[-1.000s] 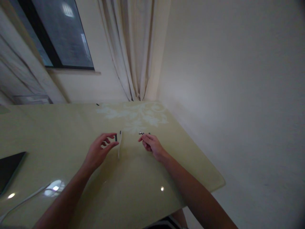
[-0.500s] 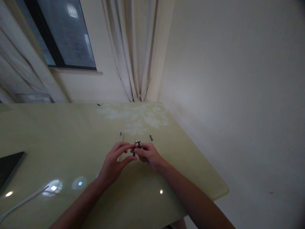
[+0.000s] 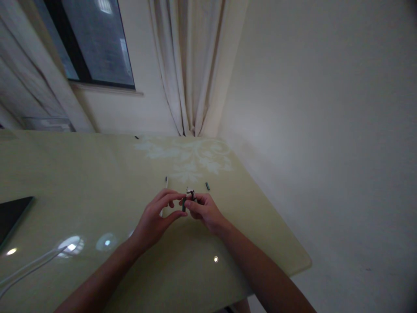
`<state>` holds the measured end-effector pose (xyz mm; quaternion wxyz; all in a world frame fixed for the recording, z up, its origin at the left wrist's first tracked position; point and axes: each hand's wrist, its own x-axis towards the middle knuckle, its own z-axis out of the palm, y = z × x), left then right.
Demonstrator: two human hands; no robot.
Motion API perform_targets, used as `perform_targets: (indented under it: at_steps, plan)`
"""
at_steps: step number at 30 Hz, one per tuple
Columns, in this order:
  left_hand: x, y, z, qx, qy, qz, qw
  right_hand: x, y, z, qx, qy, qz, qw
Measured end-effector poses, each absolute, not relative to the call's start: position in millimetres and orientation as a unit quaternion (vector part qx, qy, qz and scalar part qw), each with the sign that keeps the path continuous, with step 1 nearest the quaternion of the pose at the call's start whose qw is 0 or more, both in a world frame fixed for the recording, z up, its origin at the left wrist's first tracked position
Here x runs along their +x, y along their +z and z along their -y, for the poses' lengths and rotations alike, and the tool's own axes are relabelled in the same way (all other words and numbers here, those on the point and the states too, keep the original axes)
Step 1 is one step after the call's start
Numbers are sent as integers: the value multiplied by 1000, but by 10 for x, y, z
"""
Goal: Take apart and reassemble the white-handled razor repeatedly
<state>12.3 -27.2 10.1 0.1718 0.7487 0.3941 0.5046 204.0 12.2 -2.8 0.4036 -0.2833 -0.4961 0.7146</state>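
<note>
Both hands meet above the table. My right hand (image 3: 203, 210) is closed on a small white-and-black device (image 3: 190, 194), whose kind is too small to make out. Just left of it, the thumb and index finger of my left hand (image 3: 159, 216) pinch a short dark battery (image 3: 184, 204) by its two ends, and it stands close against the device. Beyond my right hand lies another small dark battery (image 3: 207, 186). A thin white stick with a dark tip (image 3: 166, 179) lies partly hidden behind my left hand.
The pale green glossy table (image 3: 260, 230) ends in a rounded corner at right, beside the wall. A black flat panel (image 3: 14, 215) and a white cable (image 3: 31, 267) are at left. A small dark piece (image 3: 136, 137) lies near the far edge, below the curtain (image 3: 187, 65).
The view has shifted slightly, and the table and far edge sit a little higher. Both hands keep nearly the same hold on the battery and the device.
</note>
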Motion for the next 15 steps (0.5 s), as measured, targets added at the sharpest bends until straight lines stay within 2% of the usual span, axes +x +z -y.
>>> perform_targets:
  at_steps: [11, 15]
  plan:
    - [132, 123, 292, 734, 510, -402, 197, 2027, -30, -117, -280, 702, 507, 415]
    - [132, 125, 300, 707, 505, -426, 252, 2043, -19, -129, -283, 676, 517, 442]
